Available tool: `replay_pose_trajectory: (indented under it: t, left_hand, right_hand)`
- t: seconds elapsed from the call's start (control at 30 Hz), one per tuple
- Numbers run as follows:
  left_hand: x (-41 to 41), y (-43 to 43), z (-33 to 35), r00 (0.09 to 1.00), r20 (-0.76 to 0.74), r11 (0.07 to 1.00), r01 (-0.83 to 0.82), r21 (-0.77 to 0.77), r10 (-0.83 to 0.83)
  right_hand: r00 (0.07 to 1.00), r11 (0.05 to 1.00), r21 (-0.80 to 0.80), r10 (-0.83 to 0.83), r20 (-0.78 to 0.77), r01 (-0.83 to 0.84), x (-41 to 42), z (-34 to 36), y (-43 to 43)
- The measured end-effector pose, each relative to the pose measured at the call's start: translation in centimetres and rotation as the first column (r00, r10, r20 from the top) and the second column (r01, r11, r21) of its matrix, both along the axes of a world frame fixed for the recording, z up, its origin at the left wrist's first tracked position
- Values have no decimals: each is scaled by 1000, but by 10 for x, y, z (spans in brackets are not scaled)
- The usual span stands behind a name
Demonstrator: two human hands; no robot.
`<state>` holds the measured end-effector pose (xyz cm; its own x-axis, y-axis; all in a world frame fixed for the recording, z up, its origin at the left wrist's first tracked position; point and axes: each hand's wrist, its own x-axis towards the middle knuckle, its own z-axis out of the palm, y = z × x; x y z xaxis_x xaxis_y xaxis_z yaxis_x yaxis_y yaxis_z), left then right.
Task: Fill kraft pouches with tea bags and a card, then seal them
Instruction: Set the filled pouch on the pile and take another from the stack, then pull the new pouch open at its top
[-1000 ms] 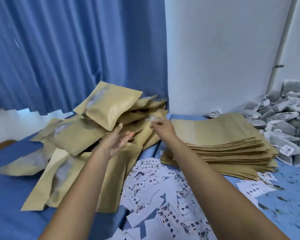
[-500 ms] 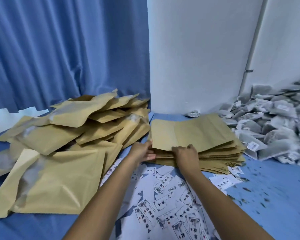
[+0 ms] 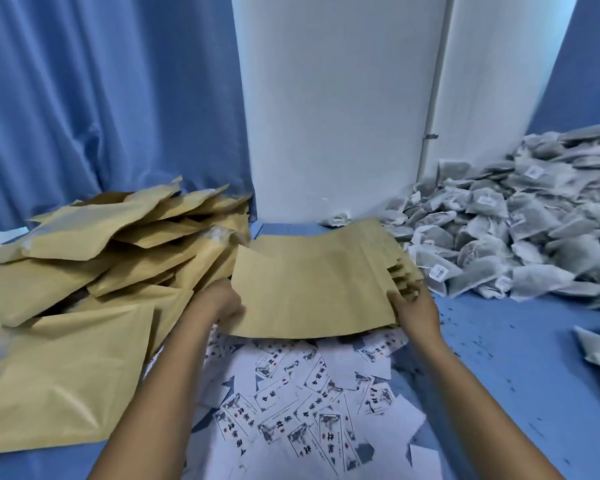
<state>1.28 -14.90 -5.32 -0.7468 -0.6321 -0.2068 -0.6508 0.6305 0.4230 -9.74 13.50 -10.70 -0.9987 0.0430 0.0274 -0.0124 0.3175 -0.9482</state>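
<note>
A person's two bare hands lift the top kraft pouch (image 3: 312, 289) from a stack of flat pouches (image 3: 404, 271) lying at the middle of a blue tabletop (image 3: 520, 358), toward its far edge by a white wall (image 3: 336, 105). The left hand (image 3: 219, 303) is closed on the pouch's left edge, its fingers tucked out of sight beneath the paper; the right hand (image 3: 416, 311) grips the lower right corner, thumb on top. The pouch is tilted, its near edge raised over a scatter of printed cards (image 3: 302, 407) that cover the tabletop's near middle between the forearms. Along the left side, a loose heap of filled pouches (image 3: 94, 258) spreads from the far edge toward the near left corner, some overlapping, one large one lying flat nearest the camera. At the far right corner, a mound of tea bags (image 3: 520, 226) with small white tags is banked against the wall, its nearest bags just beside the stack's right edge. A few more tea bags lie apart at the right edge. Dark tea flecks (image 3: 482, 341) dot the bare blue surface between the cards and the mound. A blue curtain (image 3: 101, 91) hangs behind the filled pouches.
</note>
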Motion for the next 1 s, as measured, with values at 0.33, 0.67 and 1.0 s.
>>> replay_pose_trajectory:
  t: [0.33, 0.67, 1.0]
  left_hand:
    - [21, 30, 8, 823, 565, 978, 168, -126, -68]
    - [-30, 219, -60, 829, -168, 704, 545, 455, -533]
    - [-65, 235, -73, 904, -278, 477, 411, 777, -325]
  right_hand:
    - [879, 845, -471, 405, 251, -254, 13, -22, 54]
    - [904, 828, -522, 366, 220, -207, 19, -41, 74]
    - [739, 488, -841, 651, 172, -234, 16, -35, 89]
